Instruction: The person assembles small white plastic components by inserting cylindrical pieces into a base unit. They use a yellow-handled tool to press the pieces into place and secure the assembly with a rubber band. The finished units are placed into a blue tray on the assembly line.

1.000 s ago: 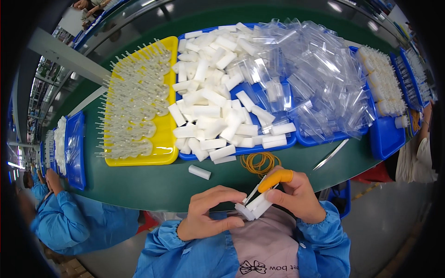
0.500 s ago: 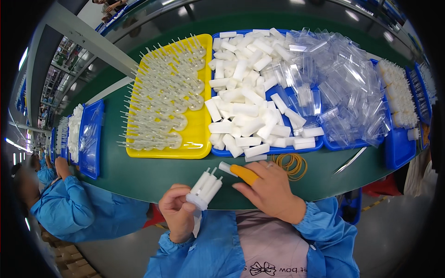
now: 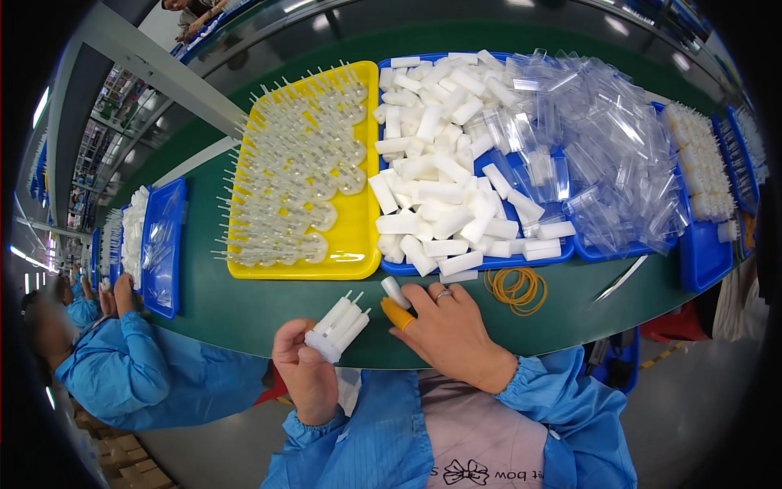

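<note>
Left hand (image 3: 305, 371) is gripping a bundle of white plastic tubes (image 3: 338, 327), smooth and stubby, above the near edge of the green desk (image 3: 244, 314). Right hand (image 3: 448, 330), wearing an orange rubber finger cot (image 3: 397, 313), is lying palm-down with fingers spread, touching one loose white tube (image 3: 396, 291) just before the blue tray (image 3: 489, 265). Rubber bands (image 3: 516, 287) are lying coiled beside it.

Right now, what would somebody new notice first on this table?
Probably the bright yellow tray of clear pronged pieces, mid-table, beside a blue tray heaped with white tubes. Nearer, the left hand holds a white bundle, and the right hand wears an orange fingertip cover.
</note>
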The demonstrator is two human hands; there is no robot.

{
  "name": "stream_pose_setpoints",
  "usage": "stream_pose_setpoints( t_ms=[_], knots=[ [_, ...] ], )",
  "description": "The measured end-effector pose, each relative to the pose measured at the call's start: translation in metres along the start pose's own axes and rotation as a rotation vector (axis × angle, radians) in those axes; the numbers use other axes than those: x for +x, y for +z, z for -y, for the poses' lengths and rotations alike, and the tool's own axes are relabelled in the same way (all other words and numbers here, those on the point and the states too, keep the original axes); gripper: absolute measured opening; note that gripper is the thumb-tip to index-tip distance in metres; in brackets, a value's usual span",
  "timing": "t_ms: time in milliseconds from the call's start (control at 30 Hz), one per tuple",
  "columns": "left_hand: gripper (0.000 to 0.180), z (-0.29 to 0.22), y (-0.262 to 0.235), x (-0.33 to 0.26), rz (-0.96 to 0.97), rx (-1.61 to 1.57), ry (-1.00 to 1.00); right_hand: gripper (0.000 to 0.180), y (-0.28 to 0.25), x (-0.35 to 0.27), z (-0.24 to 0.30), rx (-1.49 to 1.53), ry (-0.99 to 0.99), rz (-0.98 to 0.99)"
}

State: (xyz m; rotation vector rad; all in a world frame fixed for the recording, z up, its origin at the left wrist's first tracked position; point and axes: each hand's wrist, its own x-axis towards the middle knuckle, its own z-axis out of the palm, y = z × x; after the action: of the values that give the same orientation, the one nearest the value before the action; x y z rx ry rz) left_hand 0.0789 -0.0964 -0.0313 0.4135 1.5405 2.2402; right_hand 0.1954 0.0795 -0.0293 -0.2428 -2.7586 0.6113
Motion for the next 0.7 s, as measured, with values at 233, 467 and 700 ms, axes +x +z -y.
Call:
stream_pose_setpoints(
  t_ms=[233,467,700],
  knots=[
    [0.033,-0.006,-0.002,0.004,0.081,-0.059,-0.026,0.027,0.006,-0.011,-0.002,0.101,0.090,-0.024],
    [0.023,-0.011,0.010,-0.001,0.286,-0.085,-0.047,0.025,-0.031,-0.033,-0.014,0.649,0.275,-0.207],
    [0.021,-0.013,0.022,-0.007,0.511,-0.085,-0.148,0.016,-0.065,-0.035,-0.030,1.017,0.422,-0.214]
  ],
)
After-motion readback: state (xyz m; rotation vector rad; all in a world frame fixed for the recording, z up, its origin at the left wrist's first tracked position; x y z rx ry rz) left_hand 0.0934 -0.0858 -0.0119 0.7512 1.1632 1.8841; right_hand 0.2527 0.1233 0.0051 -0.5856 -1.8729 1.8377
